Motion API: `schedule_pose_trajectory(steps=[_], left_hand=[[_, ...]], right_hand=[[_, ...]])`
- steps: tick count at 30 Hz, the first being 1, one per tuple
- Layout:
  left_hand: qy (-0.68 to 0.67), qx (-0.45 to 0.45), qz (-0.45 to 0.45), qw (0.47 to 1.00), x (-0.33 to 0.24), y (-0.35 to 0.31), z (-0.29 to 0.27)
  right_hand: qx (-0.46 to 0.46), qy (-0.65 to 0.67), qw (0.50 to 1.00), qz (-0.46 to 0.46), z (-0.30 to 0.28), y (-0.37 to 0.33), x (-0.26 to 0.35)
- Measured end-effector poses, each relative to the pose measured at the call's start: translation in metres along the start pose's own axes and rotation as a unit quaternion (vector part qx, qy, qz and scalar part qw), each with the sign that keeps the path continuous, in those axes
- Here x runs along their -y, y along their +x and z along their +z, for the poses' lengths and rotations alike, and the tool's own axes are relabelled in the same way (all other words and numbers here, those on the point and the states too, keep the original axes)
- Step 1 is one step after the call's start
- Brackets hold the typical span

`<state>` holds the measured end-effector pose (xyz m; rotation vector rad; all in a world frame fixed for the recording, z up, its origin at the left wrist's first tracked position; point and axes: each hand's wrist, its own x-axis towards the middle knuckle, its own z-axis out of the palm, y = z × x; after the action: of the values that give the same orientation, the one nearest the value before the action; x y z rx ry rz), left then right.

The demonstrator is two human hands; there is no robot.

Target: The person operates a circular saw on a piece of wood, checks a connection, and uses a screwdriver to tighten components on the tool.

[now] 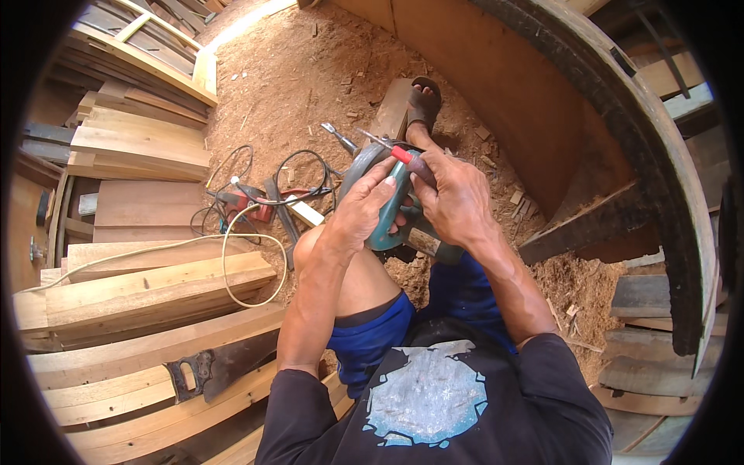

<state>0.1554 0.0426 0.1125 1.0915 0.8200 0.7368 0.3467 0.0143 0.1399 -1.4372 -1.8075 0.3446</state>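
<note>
My left hand [360,205] is wrapped round a teal power tool [390,225], held in front of my knees. The tool has a dark curved guard on its left side and looks like a circular saw. Its underside is partly hidden by my hands. In my right hand [457,194] is a screwdriver [401,154] with a red and dark handle. The thin shaft points up and left, across the top of the tool. I cannot tell whether its tip touches the guard.
On the sawdust floor to the left lie a red power tool [260,208] and tangled cables. A pale yellow cord [225,263] loops over stacked planks [170,283]. A handsaw [203,376] rests on lower boards. A large curved wooden piece [635,101] arches along the right.
</note>
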Motion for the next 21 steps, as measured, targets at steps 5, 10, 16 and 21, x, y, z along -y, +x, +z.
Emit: schedule_pose_trajectory(steps=[5, 10, 16, 21], left_hand=[[0.0, 0.011, -0.004, 1.0, 0.001, -0.001, -0.004], [-0.005, 0.011, -0.002, 1.0, -0.001, -0.001, 0.001], [0.005, 0.013, -0.006, 1.0, 0.004, 0.003, -0.006], [0.009, 0.011, -0.003, 1.0, 0.001, 0.002, -0.003]], right_hand=[[0.005, 0.015, 1.0, -0.008, 0.002, 0.003, -0.003], [-0.008, 0.014, 0.996, -0.089, 0.005, -0.001, -0.013], [-0.022, 0.025, 0.998, -0.058, 0.008, 0.002, -0.015], [-0.018, 0.036, 0.998, -0.047, 0.002, 0.003, -0.008]])
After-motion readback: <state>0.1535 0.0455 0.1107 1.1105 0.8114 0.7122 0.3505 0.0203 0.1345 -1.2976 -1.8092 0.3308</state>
